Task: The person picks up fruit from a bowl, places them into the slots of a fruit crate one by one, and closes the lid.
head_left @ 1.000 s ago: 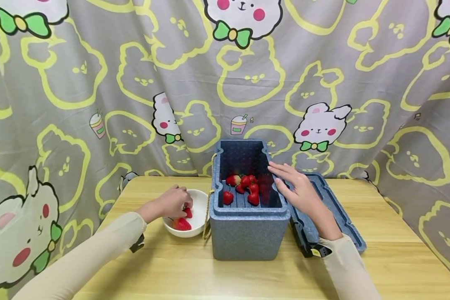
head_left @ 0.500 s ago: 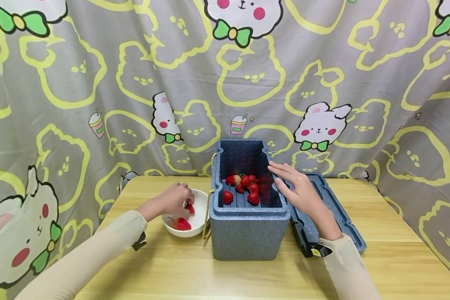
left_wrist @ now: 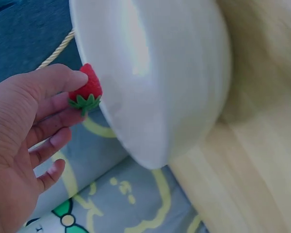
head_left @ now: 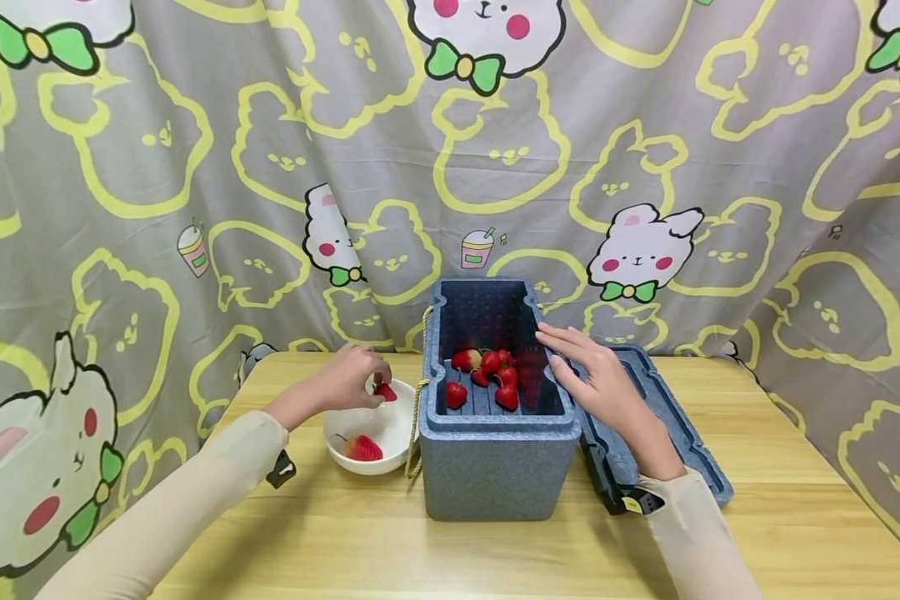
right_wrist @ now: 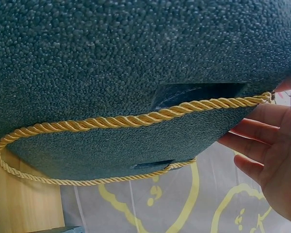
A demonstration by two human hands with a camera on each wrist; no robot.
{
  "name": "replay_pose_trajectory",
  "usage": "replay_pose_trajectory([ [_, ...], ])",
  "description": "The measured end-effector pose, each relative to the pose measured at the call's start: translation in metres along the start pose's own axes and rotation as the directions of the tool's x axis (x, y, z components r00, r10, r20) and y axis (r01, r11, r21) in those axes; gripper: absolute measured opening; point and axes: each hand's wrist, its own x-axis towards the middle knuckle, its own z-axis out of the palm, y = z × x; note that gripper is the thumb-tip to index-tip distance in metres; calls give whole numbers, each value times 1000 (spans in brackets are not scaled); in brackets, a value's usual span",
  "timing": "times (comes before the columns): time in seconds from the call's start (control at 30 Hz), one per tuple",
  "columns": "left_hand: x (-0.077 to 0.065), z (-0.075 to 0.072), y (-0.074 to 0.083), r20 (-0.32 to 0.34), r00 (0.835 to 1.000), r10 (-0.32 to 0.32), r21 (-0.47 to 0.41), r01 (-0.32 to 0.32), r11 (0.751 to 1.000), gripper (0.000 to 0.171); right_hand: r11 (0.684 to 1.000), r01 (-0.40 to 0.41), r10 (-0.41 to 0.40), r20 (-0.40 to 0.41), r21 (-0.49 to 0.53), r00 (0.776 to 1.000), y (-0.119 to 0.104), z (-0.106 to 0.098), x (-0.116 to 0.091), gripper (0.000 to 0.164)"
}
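Observation:
A small red strawberry (left_wrist: 89, 83) with a green leafy cap is pinched between thumb and fingers of my left hand (head_left: 347, 379), just over the far rim of a white bowl (head_left: 394, 433). Another strawberry (head_left: 363, 448) lies in that bowl. Right of it stands a blue-grey foam box (head_left: 498, 479) without its lid, several strawberries (head_left: 491, 363) on its floor. My right hand (head_left: 598, 375) rests with straight fingers on the box's right rim. In the right wrist view, my right hand (right_wrist: 276, 145) is beside the box wall and a gold rope handle (right_wrist: 136, 119).
The box's lid (head_left: 671, 425) lies on the wooden table (head_left: 330, 542) to the right, partly behind my right forearm. Another gold cord (head_left: 417, 425) hangs between bowl and box. A patterned curtain (head_left: 390, 150) stands behind the table.
My left hand has lifted the pinched strawberry from inside the bowl, up and toward the far rim. The other strawberry stays in the bowl. My right hand has not moved.

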Motion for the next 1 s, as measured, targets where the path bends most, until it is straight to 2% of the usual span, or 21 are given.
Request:
replay_pose_trajectory([
  [0.23,3,-22,1,-131,991,-6,-16,4,1000,19,1000,1,-1,1,3,1000,0,-1,-1,38],
  [0.43,6,-38,0,-239,971,-12,-18,8,1000,19,1000,3,-3,1,-1,1000,0,-1,-1,38],
  [0.67,8,-63,3,-364,931,-34,-64,11,998,19,1000,3,-2,6,-13,1000,0,-1,0,38],
  [0.83,12,-78,6,-424,905,-43,-85,8,996,20,1000,-8,9,12,-18,1000,-1,-1,0,39],
  [0.93,16,-87,9,-470,882,-31,-80,-7,997,21,1000,-9,10,13,-20,1000,-1,-1,0,39],
  [1.0,18,-93,11,-510,860,-17,-76,-25,997,21,1000,-8,8,11,-21,1000,0,-1,0,39],
])
